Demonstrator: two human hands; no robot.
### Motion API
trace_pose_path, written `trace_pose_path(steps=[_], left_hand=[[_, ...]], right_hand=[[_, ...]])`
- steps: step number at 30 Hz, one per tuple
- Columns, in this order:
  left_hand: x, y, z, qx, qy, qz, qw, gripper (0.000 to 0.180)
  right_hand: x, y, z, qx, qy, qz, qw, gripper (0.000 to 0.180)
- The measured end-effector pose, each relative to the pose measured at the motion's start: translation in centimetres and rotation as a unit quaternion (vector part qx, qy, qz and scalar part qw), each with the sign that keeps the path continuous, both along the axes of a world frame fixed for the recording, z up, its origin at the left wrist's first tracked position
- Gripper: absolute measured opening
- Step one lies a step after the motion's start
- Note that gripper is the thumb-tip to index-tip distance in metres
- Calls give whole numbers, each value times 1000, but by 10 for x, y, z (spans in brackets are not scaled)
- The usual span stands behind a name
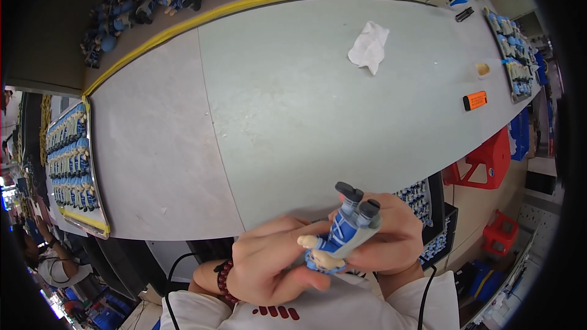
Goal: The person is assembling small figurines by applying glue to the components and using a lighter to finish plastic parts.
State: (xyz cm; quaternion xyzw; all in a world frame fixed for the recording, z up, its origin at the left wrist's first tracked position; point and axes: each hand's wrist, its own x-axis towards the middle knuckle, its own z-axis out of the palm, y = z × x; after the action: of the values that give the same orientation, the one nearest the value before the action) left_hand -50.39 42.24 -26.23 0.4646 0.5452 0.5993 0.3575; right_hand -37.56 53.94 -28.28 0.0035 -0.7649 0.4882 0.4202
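Note:
A small blue figurine (343, 232) with black shoes and pale hands is held between my two hands near my chest, past the table's front edge. Its feet point up and away from me, and its head is down toward my body. My left hand (272, 260) pinches the head end with thumb and fingers, a dark red bead bracelet round its wrist. On the other side, my right hand (391, 235) is closed on the figurine's body and legs. Part of the head is covered by my fingers.
The pale table (293, 104) bears a crumpled white tissue (369, 47) and an orange box (475, 100). Trays of similar figurines stand at the left (72, 162) and far right (516, 55). More lie heaped behind a yellow-taped edge (244, 6). A red stool (486, 162) stands right.

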Motion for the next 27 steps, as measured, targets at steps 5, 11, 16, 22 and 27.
trace_pose_path(steps=[5, 11, 16, 22, 27], left_hand=[[-2, 4, -12, -60, -60, -15, 996, 44], [7, -2, -18, -5, -116, -9, 993, 49], [9, 0, -14, 16, -31, 13, 999, 50], [13, -3, -1, 49, 42, 28, 998, 49], [18, -3, -1, 59, 27, 47, 997, 49]], right_hand=[[-4, 2, -9, 50, -36, -50, 997, 25], [1, -8, -4, -84, -22, -5, 996, 27], [4, -8, 6, -131, -39, 10, 991, 23], [5, -10, 5, -25, 18, 2, 1000, 16], [5, -17, 7, -9, 49, -53, 997, 14]])
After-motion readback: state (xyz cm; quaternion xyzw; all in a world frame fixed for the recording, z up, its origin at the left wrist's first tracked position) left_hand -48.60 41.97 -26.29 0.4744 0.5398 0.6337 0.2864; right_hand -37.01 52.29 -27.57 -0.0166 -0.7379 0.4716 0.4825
